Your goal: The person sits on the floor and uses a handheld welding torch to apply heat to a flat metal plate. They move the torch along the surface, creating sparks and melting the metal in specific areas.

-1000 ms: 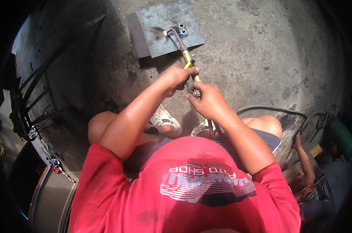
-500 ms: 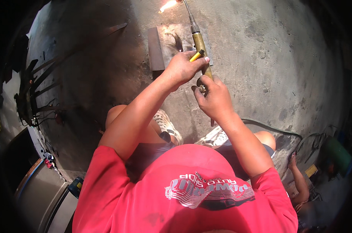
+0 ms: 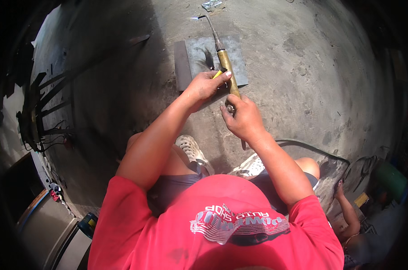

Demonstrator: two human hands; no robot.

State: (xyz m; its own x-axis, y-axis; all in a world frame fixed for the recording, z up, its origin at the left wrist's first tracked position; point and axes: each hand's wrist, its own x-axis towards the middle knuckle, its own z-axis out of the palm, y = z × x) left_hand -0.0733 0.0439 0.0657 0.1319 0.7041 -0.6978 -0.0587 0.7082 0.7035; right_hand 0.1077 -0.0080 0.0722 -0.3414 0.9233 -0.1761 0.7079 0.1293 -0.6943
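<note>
My left hand (image 3: 203, 87) grips a yellow lighter with a black top (image 3: 217, 74), resting against the brass body of a torch (image 3: 227, 60). Lower down, my right hand (image 3: 243, 118) is closed around the torch's valve end. The torch's bent tip (image 3: 205, 18) points away from me, with a small bluish flame at it. Beneath, on the concrete, lies a grey metal plate (image 3: 234, 51) with a dark scorch mark, beside a darker plate (image 3: 182, 67).
A small scrap (image 3: 211, 5) lies beyond the plates. Dark metal bars and cables (image 3: 35, 112) stand at the left. A hose (image 3: 312, 150) runs rightward toward a green cylinder (image 3: 388, 177). Part of another person (image 3: 350, 216) shows at the lower right.
The torch rose from over the plate to point beyond it. Its flame was large and orange half a second ago and is now small and bluish. Both hands moved with it.
</note>
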